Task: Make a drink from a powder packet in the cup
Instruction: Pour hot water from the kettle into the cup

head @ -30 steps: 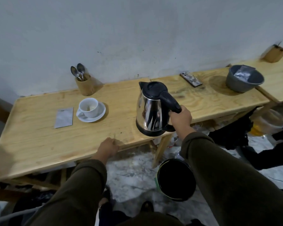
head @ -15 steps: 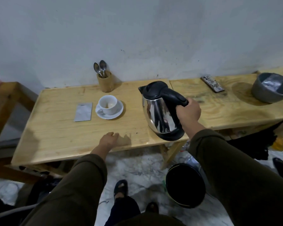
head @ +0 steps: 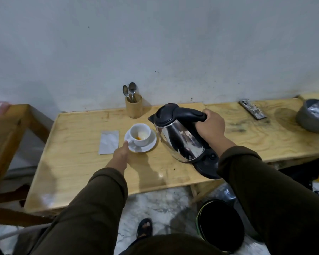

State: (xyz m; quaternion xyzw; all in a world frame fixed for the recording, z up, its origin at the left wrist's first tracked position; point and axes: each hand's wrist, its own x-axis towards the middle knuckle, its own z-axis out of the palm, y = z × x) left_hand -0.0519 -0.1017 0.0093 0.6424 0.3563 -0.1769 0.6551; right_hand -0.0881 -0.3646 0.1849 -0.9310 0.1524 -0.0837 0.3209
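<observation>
A white cup (head: 140, 134) stands on a white saucer (head: 149, 146) in the middle of the wooden table (head: 77, 159); orange and pale powder lies in its bottom. A silver packet (head: 109, 142) lies flat just left of the saucer. My right hand (head: 209, 126) grips the black handle of a steel kettle (head: 180, 140), which is held tilted with its spout toward the cup and just right of it. My left hand (head: 120, 155) reaches to the saucer's left rim, fingertips touching it.
A wooden holder (head: 133, 107) with two spoons stands behind the cup by the wall. A phone (head: 252, 111) and a grey bowl (head: 310, 120) lie at the right. A black bin (head: 221, 223) sits on the floor below; a wooden frame (head: 6, 133) stands left.
The kettle has moved left toward the cup and tilted. My left hand left the table's front edge and reached the saucer. The view has shifted left and closer.
</observation>
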